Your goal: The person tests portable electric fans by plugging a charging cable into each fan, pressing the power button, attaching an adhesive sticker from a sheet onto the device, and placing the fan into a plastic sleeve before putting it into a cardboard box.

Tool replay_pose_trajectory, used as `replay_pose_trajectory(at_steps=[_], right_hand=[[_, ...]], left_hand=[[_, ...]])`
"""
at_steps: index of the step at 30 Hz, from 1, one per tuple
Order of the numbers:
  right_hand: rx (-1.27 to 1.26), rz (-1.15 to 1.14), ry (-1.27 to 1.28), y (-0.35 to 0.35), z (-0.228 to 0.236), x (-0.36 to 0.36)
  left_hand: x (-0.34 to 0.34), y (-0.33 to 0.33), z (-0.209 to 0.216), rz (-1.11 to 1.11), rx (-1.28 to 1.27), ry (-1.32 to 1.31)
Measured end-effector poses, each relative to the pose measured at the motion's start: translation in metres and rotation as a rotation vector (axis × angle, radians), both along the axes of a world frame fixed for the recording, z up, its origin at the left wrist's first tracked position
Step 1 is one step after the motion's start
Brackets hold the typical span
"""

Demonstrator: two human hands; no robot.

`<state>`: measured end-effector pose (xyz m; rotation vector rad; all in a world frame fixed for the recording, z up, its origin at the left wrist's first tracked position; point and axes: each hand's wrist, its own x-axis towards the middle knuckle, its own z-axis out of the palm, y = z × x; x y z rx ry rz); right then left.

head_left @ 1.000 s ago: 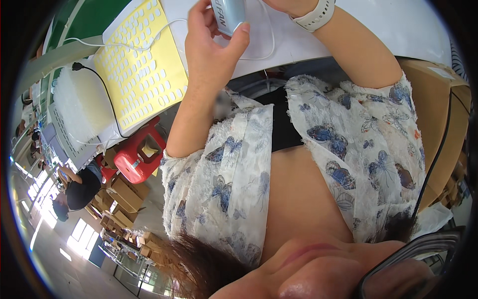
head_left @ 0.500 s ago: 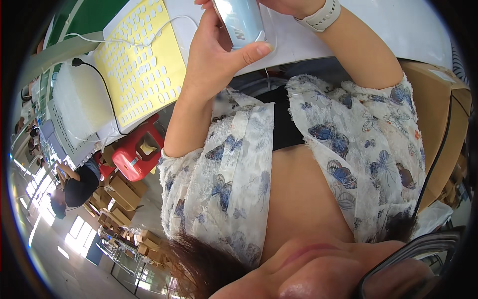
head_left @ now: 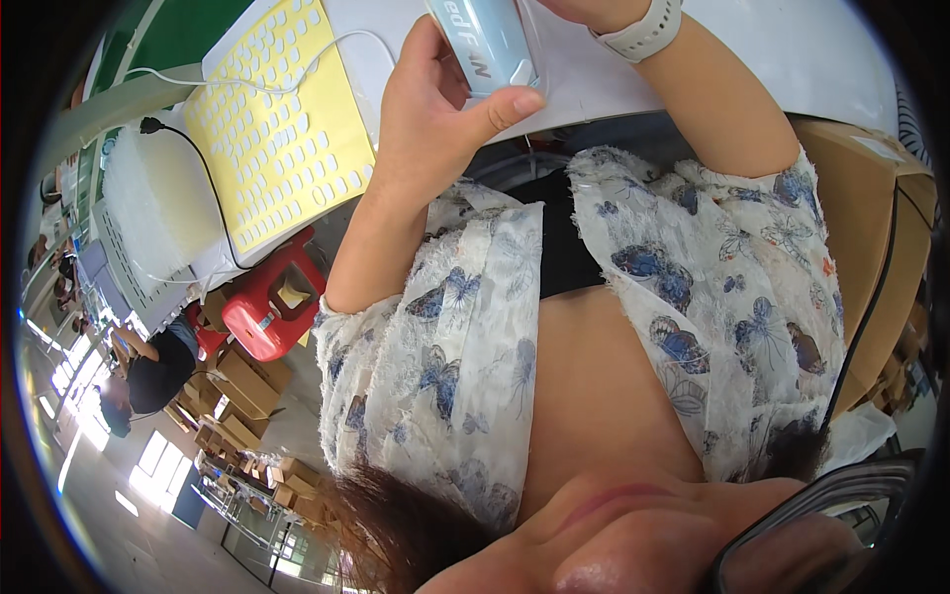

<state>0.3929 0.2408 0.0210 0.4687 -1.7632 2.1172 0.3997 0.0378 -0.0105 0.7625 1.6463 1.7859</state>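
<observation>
My left hand (head_left: 435, 109) is closed around a light blue box (head_left: 485, 45) at the top edge of the view, thumb along its lower end. Clear plastic film seems to surround the box, and a small white oval sticker (head_left: 522, 72) shows at its lower right corner. The box's upper part is cut off by the frame. Beside it is my right hand (head_left: 599, 12), with a white watch on the wrist; its fingers are out of the frame. Left of my left hand lies a yellow sheet (head_left: 346, 129) bearing rows of white oval stickers.
A white cable (head_left: 341, 42) runs over the sheet on the white table (head_left: 792, 59). Farther left are a stack of clear plastic bags (head_left: 148, 188) and a black plug (head_left: 151, 125). A red stool (head_left: 262, 312) and cardboard boxes (head_left: 242, 381) stand below; another carton (head_left: 861, 257) is at right.
The light blue box has turned and shifted slightly right, so more of its printed face and the oval sticker show. My left hand has moved with it; my right hand has shifted slightly.
</observation>
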Motion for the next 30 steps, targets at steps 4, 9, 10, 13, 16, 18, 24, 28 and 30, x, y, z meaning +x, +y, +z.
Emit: replay_pose_trajectory(at_steps=[4, 9, 10, 13, 16, 18, 24, 28, 30], right_hand=[[0.186, -0.218, 0.063, -0.006, -0.002, 0.004], [0.336, -0.351, 0.051, -0.014, 0.007, 0.005], [0.329, -0.327, 0.029, -0.011, 0.009, 0.005], [0.312, -0.277, -0.014, -0.007, 0.013, 0.004], [0.149, -0.135, -0.121, -0.003, 0.009, 0.000], [0.163, -0.095, -0.179, 0.003, 0.012, 0.002], [0.103, -0.034, -0.342, -0.010, 0.027, 0.010], [0.057, -0.045, -0.355, -0.009, 0.013, 0.003], [0.054, -0.035, -0.351, 0.002, 0.005, 0.000]], left_hand=[[0.006, 0.005, 0.013, -0.061, -0.051, -0.156], [-0.012, 0.033, -0.023, -0.288, 0.573, -0.010], [-0.015, 0.041, -0.022, -0.404, 0.883, 0.129], [0.004, 0.011, 0.016, -0.233, 0.306, -0.189], [0.009, 0.012, 0.025, -0.126, 0.007, -0.359], [0.010, 0.012, 0.023, -0.071, -0.001, -0.394], [-0.024, -0.034, 0.005, -0.098, -0.052, 0.074], [-0.034, -0.062, 0.017, 0.055, -0.204, 0.421], [-0.037, -0.074, 0.028, 0.119, -0.315, 0.512]])
